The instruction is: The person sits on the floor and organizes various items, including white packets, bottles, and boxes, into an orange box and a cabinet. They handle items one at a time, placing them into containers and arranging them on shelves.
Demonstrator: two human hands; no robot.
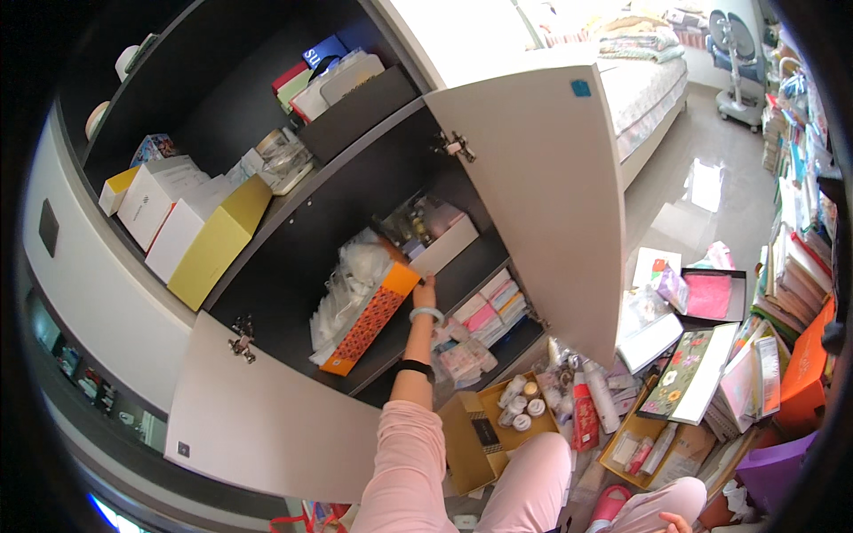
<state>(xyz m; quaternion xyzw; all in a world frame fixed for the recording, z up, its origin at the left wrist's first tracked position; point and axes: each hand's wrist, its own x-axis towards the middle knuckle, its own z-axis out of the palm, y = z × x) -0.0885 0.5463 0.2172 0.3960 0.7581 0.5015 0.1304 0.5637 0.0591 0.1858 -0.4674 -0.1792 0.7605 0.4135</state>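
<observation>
An orange patterned box [373, 320] filled with clear plastic bags [353, 286] stands tilted on the middle shelf of a dark open cabinet. My left hand [424, 292], with a pale bangle on its wrist, is at the box's right end; its fingertips are partly hidden, so its grip is unclear. Behind that end sits a white open box [443, 246] of small items. Below, stacked packs [490, 306] lie on the lowest shelf. My right hand [674, 523] shows only a few fingers at the bottom edge, near my knee, and what it holds is hidden.
Two pale cabinet doors [553, 200] [280, 413] stand open on either side. Boxes, including a yellow one [223, 243], fill the upper shelf. On the floor are a gold box of white jars [493, 400], a floral box [680, 380] and book stacks [786, 280]. A bed [646, 100] stands behind.
</observation>
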